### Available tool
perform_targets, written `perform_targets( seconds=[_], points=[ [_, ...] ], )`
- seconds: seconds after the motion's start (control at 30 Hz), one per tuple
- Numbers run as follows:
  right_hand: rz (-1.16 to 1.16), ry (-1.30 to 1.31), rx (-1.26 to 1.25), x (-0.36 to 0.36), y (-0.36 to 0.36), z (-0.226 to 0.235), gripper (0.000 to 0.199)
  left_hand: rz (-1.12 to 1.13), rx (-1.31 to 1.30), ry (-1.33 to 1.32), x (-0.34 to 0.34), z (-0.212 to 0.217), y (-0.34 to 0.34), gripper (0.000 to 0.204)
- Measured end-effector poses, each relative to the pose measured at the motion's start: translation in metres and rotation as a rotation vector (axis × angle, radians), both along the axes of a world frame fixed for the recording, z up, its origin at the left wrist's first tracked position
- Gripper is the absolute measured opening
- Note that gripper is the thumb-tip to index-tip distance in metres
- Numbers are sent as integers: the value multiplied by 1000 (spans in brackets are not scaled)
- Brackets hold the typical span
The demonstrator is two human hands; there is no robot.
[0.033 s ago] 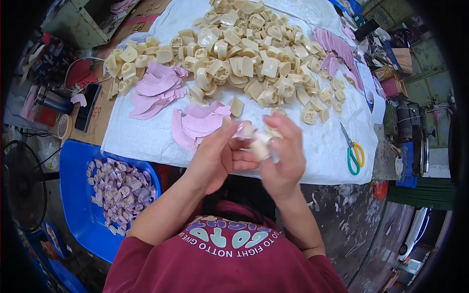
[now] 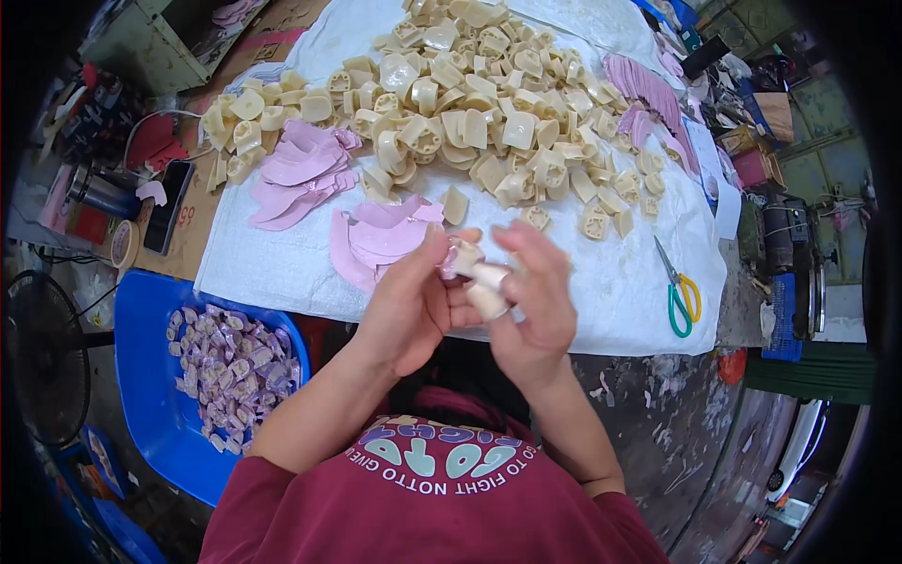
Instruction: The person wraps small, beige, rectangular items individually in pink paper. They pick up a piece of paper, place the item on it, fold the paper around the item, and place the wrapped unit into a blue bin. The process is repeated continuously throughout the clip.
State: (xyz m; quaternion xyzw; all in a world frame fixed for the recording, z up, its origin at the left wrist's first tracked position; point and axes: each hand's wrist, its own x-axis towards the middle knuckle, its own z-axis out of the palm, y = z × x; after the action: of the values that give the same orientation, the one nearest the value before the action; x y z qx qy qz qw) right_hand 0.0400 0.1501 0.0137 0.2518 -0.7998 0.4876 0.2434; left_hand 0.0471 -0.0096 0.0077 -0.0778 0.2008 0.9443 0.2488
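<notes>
Over the table's near edge, my left hand (image 2: 413,296) grips a small cream shoe heel (image 2: 462,258) partly covered in shiny pink material. My right hand (image 2: 537,320) is closed in from the other side, its thumb and forefinger bent against the heel. Pale coverings wrap those two fingertips; the other fingers are slightly blurred. Just beyond my left hand lie pink cut pieces (image 2: 376,240), with a second stack of pink pieces (image 2: 303,179) farther left. A large pile of bare cream heels (image 2: 470,113) fills the far middle of the table.
A blue tub (image 2: 150,395) of pink-covered heels stands at lower left. Scissors (image 2: 681,296) with green and yellow handles lie at the right on the white cloth (image 2: 620,282). More pink pieces (image 2: 653,103) fan out at far right. A phone (image 2: 169,207) and a fan (image 2: 47,357) are at left.
My right hand has shifted slightly left and turned, bringing its covered fingertips closer to the heel. My left hand stays nearly in place, still holding it.
</notes>
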Motion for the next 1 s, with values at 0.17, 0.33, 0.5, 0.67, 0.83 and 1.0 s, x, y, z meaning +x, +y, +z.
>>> perform_targets(
  seconds=[0.17,0.33,0.5,0.67,0.83,1.0],
  points=[
    [274,-813,-784,11,-24,3,37,110,-138,73,9,23,8,49],
    [411,-952,-853,16,-29,6,44,306,-401,119,10,30,17,53],
    [455,-1014,-954,12,-25,7,35,425,-764,391,12,22,27,50],
    [298,-757,-705,6,-35,-10,36,433,-803,346,2,12,29,48],
    [426,-942,-567,3,-22,2,38,299,-554,289,5,16,19,49],
    [231,-528,-198,2,-32,-16,41,196,-542,238,-6,-1,10,53]
  ],
)
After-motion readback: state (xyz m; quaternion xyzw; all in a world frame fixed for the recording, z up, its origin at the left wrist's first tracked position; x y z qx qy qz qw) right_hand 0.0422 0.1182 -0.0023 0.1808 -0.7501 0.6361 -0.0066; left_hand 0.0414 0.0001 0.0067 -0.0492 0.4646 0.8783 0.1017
